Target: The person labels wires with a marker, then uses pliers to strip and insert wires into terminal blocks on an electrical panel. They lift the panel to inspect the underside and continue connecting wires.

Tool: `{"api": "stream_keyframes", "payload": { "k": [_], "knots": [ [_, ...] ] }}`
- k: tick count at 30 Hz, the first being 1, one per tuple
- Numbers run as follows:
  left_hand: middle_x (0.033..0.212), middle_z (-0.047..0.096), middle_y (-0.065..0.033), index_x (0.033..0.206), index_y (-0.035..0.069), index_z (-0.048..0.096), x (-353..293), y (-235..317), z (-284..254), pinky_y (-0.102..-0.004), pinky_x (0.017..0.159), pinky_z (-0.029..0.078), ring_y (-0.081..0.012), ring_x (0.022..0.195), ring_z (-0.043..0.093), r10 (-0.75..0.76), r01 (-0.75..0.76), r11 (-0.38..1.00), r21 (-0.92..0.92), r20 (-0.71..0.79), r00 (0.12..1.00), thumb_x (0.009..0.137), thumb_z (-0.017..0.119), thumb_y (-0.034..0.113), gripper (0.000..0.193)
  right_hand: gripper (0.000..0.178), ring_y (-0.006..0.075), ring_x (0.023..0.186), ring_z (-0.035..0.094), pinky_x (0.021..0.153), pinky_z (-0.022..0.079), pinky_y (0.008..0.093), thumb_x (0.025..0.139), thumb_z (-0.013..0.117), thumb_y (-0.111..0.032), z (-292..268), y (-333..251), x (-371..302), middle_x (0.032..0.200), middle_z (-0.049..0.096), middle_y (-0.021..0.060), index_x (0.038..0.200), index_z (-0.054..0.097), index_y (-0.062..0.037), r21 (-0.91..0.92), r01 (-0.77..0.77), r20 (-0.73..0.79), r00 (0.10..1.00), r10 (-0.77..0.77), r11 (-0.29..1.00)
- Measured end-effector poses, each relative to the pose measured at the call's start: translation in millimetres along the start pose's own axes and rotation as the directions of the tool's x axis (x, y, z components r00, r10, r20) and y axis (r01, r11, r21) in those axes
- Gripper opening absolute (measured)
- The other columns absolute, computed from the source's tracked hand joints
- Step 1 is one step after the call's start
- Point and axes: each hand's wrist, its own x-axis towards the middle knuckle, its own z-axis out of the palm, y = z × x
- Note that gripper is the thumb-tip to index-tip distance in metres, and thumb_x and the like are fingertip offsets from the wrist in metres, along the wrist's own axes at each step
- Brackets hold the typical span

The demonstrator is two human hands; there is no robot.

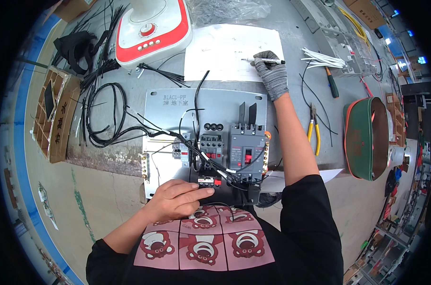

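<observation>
My right hand [272, 78], in a grey striped knit glove, is closed around a black-and-white marker pen [276, 61]. The pen's tip points left over a large white sheet of paper [210, 52] bearing faint marks. My bare left hand [177, 198] has its fingers stretched out at the near edge of a metal mounting plate [170, 102], close to a small relay with a red part [208, 181]. On the plate sit a circuit breaker [247, 152], a contactor [211, 145] and a smaller grey device [181, 152]. Black wires [215, 166] cross over them.
Left of the plate lies a coil of black cable [99, 137], beside a cardboard divider box [58, 114]. A red-and-white appliance base [151, 35] stands behind. To the right are yellow-handled pliers [314, 130], a screwdriver [332, 83], white cable ties [322, 59] and a green bin [360, 137].
</observation>
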Motion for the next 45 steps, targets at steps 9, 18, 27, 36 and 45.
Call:
{"api": "stream_keyframes", "payload": {
  "k": [9,18,27,36,45],
  "knots": [
    [0.123,0.062,0.0064,0.083,0.015,0.05,-1.0,-0.9,0.1,-0.0272,0.075,0.052,-0.0148,0.1,0.057,-0.003,0.003,1.0,-0.004,0.004,1.0,0.075,0.066,0.009,0.019,0.006,0.0112,0.072,0.065,0.068,0.052,0.0239,0.086,0.064,-0.006,-1.0,-2.0,-0.7,0.078,0.068,0.0066,0.091,0.063,-0.0014,-0.011,-0.011,-0.009,1.0,0.011,1.0],
    [0.122,0.062,0.007,0.083,0.015,0.049,-0.7,-1.3,0.3,-0.0263,0.074,0.051,-0.0144,0.1,0.057,0.003,-0.003,1.0,0.008,-0.001,1.0,0.075,0.066,0.009,0.019,0.005,0.0115,0.073,0.065,0.064,0.051,0.0223,0.089,0.062,-0.006,-2.5,8.5,0.3,0.079,0.068,0.0062,0.092,0.06,-0.0027,-0.03,0.03,-0.007,1.0,-0.03,0.999],
    [0.122,0.063,0.0061,0.083,0.015,0.048,-0.2,-0.5,-0.3,-0.0265,0.073,0.052,-0.0146,0.1,0.057,-0.002,0.002,1.0,0.004,0.0,1.0,0.076,0.066,0.009,0.02,0.004,0.0098,0.072,0.065,0.059,0.049,0.0211,0.09,0.061,-0.008,-2.9,0.0,-2.8,0.08,0.067,0.005,0.092,0.061,-0.0045,0.043,-0.007,-0.012,1.0,0.008,0.999],
    [0.121,0.063,0.0071,0.081,0.016,0.048,-0.5,-1.8,1.5,-0.0257,0.073,0.051,-0.0139,0.099,0.057,0.001,-0.001,1.0,0.003,-0.005,1.0,0.075,0.065,0.01,0.019,0.007,0.0084,0.072,0.063,0.061,0.048,0.0196,0.09,0.062,-0.009,-1.1,2.5,-0.4,0.08,0.068,0.0054,0.093,0.061,-0.004,-0.004,0.036,-0.018,0.999,-0.036,0.999],
    [0.121,0.063,0.0068,0.081,0.015,0.049,0.2,-1.3,0.1,-0.0259,0.074,0.051,-0.0141,0.099,0.057,-0.001,0.001,1.0,-0.005,0.0,1.0,0.074,0.066,0.01,0.02,0.006,0.0096,0.073,0.064,0.062,0.049,0.021,0.09,0.062,-0.009,-1.6,-2.4,-2.2,0.081,0.068,0.0059,0.094,0.061,-0.0042,0.045,0.002,-0.013,1.0,-0.001,0.999]
  ]
}}
